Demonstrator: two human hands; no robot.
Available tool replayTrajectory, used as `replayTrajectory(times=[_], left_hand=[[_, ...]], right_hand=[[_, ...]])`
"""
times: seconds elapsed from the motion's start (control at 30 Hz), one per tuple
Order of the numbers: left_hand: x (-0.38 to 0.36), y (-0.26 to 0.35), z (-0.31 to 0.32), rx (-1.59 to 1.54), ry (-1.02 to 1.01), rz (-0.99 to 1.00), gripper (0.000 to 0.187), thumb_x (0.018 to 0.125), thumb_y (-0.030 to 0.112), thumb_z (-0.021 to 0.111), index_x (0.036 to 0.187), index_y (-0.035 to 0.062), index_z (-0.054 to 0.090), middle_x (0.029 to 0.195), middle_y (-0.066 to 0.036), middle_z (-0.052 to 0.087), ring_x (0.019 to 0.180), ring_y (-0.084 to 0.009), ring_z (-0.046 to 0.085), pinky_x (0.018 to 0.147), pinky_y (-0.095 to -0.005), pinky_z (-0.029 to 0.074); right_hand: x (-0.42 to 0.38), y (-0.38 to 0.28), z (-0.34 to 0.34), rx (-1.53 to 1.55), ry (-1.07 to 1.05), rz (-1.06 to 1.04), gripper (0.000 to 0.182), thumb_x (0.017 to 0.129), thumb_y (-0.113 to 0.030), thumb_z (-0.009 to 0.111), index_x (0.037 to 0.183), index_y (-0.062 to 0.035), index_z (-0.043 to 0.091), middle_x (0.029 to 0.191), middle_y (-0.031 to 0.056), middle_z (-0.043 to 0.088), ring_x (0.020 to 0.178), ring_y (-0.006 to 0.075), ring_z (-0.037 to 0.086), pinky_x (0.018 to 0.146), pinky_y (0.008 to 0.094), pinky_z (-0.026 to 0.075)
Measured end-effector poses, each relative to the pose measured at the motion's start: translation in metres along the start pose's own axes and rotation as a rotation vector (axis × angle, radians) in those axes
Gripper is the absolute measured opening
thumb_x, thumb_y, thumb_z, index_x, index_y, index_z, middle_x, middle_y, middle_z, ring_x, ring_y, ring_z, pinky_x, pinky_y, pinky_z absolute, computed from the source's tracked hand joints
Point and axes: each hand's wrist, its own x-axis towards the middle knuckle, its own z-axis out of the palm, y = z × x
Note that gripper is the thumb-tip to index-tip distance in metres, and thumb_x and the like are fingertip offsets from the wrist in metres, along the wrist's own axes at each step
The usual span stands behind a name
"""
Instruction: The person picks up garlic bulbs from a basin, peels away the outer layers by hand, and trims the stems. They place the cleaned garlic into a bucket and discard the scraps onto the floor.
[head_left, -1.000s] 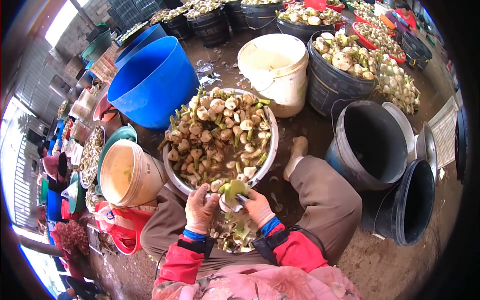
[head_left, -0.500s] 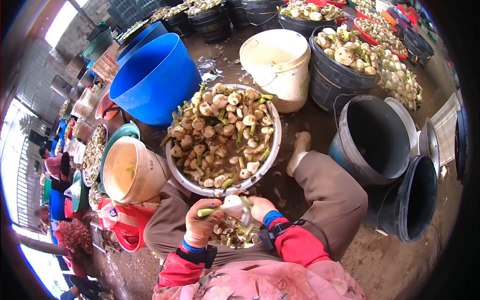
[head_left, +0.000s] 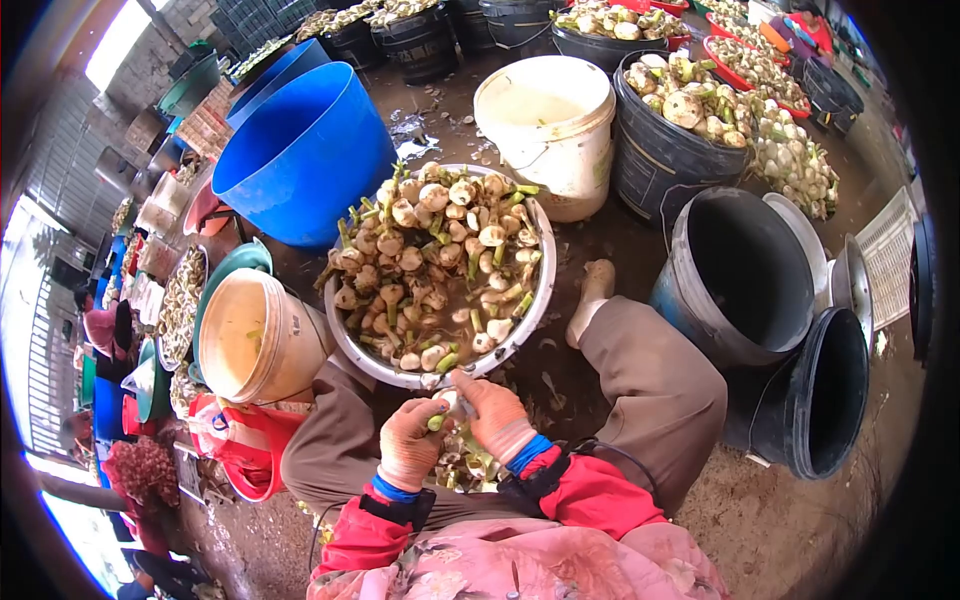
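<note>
My left hand (head_left: 410, 440) is closed around a fresh garlic bulb (head_left: 449, 402), whose cut green stem end pokes out by the thumb. My right hand (head_left: 492, 415) presses against the bulb's other side, its fingers bent over it and partly hiding it. Whether a small tool or a strip of skin is in that hand, I cannot make out. Just beyond both hands stands a wide pale basin (head_left: 545, 290) heaped with dirty garlic bulbs (head_left: 410, 250). Below the hands, between my legs, lies a pile of peelings (head_left: 468, 462).
A blue tub (head_left: 305, 160) and a white bucket (head_left: 545, 130) stand behind the basin. On the left is a cream bucket (head_left: 240, 340) beside a red container (head_left: 245, 445). Dark buckets (head_left: 745, 275) are at the right; another black bucket (head_left: 680, 135) is full of garlic.
My right hand has moved left and up onto the bulb, covering more of it. My left hand has turned, and the green stem now points more toward me. The view has shifted slightly.
</note>
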Motion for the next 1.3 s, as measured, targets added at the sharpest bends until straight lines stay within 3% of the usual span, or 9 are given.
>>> replayTrajectory(times=[0.13,0.23,0.33,0.4,0.73,0.83,0.93,1.07,1.3], left_hand=[[-0.001,-0.003,-0.003,0.031,-0.126,0.054,0.027,0.069,-0.003,0.073,0.093,0.0059,0.065,0.085,-0.008,0.063,0.074,-0.018,0.062,0.064,-0.0265,0.049],[-0.004,-0.001,-0.012,-0.756,0.036,-0.388,0.029,0.073,-0.014,0.065,0.095,0.0045,0.064,0.091,-0.004,0.062,0.081,-0.0125,0.06,0.069,-0.0237,0.05],[0.002,-0.003,-0.016,-0.507,0.084,-0.307,0.026,0.074,-0.011,0.067,0.097,0.0024,0.064,0.09,-0.004,0.062,0.08,-0.0126,0.059,0.068,-0.0236,0.05],[0.003,-0.007,-0.013,-0.371,0.064,-0.217,0.027,0.073,-0.009,0.069,0.096,0.0027,0.064,0.088,-0.006,0.062,0.079,-0.0136,0.06,0.068,-0.0241,0.049],[0.006,-0.008,-0.007,0.075,-0.214,0.035,0.03,0.068,-0.008,0.069,0.094,0.0075,0.066,0.086,-0.009,0.065,0.075,-0.0182,0.062,0.064,-0.027,0.049],[0.004,-0.007,-0.015,-0.74,-0.069,-0.568,0.019,0.074,0.001,0.07,0.091,0.0003,0.063,0.086,-0.004,0.063,0.078,-0.011,0.059,0.067,-0.0242,0.049],[0.012,-0.022,-0.02,-1.369,0.112,-0.482,0.028,0.081,0.007,0.067,0.105,0.0023,0.056,0.096,-0.007,0.062,0.083,-0.0182,0.061,0.074,-0.0308,0.051],[0.007,-0.063,-0.015,-1.291,0.443,-0.755,0.024,0.084,0.018,0.066,0.105,0.0109,0.057,0.096,-0.005,0.061,0.082,-0.0182,0.06,0.071,-0.0308,0.051],[0.023,-0.075,-0.048,-1.176,0.673,-0.61,0.02,0.086,0.018,0.063,0.104,0.0106,0.057,0.093,-0.003,0.06,0.078,-0.0168,0.058,0.066,-0.0304,0.051]], right_hand=[[0.004,0.009,0.002,-0.016,-0.033,0.202,0.05,0.074,-0.004,0.056,0.122,-0.0137,0.052,0.1,0.0168,0.06,0.096,0.0364,0.057,0.083,0.0403,0.046],[0.0,0.038,0.011,0.155,0.024,0.311,0.043,0.079,-0.008,0.058,0.121,-0.0145,0.054,0.105,0.0175,0.061,0.099,0.0341,0.058,0.085,0.0357,0.046],[0.0,0.024,-0.003,0.269,-0.042,0.371,0.042,0.083,-0.009,0.053,0.125,-0.0115,0.05,0.109,0.0188,0.061,0.103,0.0335,0.057,0.089,0.0372,0.045],[-0.003,0.011,-0.003,0.448,0.046,0.14,0.045,0.081,-0.002,0.055,0.126,-0.0095,0.051,0.106,0.0171,0.063,0.099,0.0321,0.06,0.085,0.0336,0.046],[0.003,-0.004,-0.005,-0.134,-0.205,0.177,0.05,0.079,-0.01,0.055,0.127,-0.017,0.046,0.099,0.0164,0.059,0.095,0.0361,0.058,0.081,0.0427,0.047],[0.001,0.019,-0.005,0.021,-0.234,0.103,0.044,0.078,-0.009,0.056,0.121,-0.0176,0.053,0.097,0.0164,0.058,0.096,0.0353,0.057,0.082,0.0417,0.046],[-0.001,0.036,0.002,0.249,-0.41,-0.025,0.033,0.074,0.001,0.054,0.104,-0.0098,0.064,0.102,0.014,0.06,0.1,0.0312,0.056,0.086,0.0353,0.044],[-0.002,0.031,-0.011,0.728,-0.362,-0.016,0.034,0.071,0.01,0.048,0.097,-0.0038,0.064,0.087,0.0102,0.063,0.089,0.02,0.059,0.081,0.0285,0.044],[0.008,0.05,-0.039,0.179,-0.617,0.265,0.028,0.066,0.003,0.055,0.088,-0.008,0.068,0.086,0.0093,0.067,0.083,0.0215,0.063,0.073,0.0307,0.049]])
